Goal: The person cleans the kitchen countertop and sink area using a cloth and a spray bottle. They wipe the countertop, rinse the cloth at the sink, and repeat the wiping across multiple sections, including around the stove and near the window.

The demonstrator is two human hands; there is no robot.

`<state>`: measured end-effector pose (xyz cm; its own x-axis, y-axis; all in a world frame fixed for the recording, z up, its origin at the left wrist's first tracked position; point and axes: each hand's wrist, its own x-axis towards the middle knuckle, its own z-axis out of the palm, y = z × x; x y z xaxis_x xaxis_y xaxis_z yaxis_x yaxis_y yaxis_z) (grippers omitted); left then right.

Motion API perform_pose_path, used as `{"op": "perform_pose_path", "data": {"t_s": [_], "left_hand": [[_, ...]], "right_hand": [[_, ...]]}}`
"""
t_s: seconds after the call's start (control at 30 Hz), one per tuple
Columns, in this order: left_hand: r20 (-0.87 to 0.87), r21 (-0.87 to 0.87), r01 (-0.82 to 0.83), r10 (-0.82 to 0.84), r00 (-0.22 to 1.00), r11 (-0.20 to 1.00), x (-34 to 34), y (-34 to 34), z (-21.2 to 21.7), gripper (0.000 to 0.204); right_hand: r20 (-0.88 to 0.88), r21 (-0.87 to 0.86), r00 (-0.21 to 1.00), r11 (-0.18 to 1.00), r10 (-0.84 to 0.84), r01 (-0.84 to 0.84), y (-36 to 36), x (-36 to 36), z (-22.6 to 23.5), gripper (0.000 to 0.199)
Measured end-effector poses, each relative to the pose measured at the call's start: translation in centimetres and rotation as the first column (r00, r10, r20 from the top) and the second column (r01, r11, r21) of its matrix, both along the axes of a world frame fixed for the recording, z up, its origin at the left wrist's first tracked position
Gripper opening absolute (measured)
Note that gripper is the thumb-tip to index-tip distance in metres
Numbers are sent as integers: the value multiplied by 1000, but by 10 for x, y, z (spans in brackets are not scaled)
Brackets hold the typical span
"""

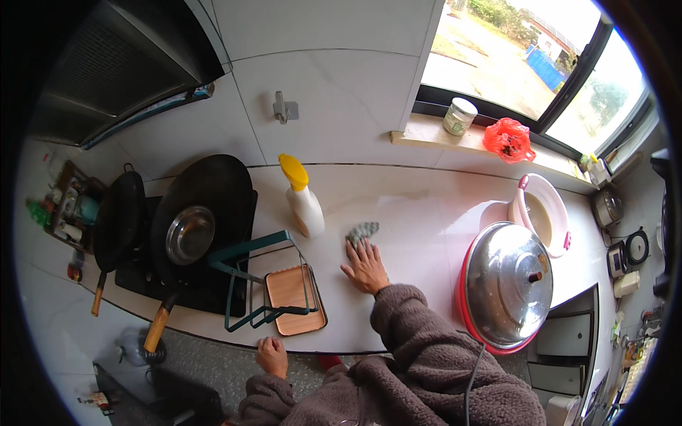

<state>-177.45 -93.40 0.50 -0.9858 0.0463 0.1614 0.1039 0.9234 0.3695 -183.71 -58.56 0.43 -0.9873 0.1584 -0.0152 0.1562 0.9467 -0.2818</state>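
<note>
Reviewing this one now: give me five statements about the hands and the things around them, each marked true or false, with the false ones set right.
1. The right hand touches a patterned cloth on the counter. True.
2. The left hand grips the spray bottle. False: the bottle stands on the counter, apart from both hands.
3. A metal bowl sits inside a dark wok. True.
4. A jar and a red plastic bag rest on the windowsill. True.
5. The metal lid lies on the windowsill. False: it covers the red basin on the counter.
</note>
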Motion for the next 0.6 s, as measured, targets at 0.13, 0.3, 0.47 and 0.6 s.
{"op": "perform_pose_path", "data": {"t_s": [0.13, 0.3, 0.47, 0.6], "left_hand": [[41, -37, -44, 46, 998, 998, 2, 3, 5, 20], [205, -49, -138, 145, 968, 989, 2, 8, 10, 24], [237, -115, -234, 256, 937, 965, -2, 17, 14, 24], [195, -173, -283, 314, 929, 943, -3, 22, 11, 19]], "right_hand": [[-65, 5, 996, 999, 52, -52, 30, -76, -5, 67], [-142, 28, 987, 997, 71, -67, 66, -152, -14, 63], [-171, 57, 982, 996, 84, -75, 104, -209, -15, 60], [-124, 64, 984, 991, 127, -120, 128, -226, -16, 58]]}}
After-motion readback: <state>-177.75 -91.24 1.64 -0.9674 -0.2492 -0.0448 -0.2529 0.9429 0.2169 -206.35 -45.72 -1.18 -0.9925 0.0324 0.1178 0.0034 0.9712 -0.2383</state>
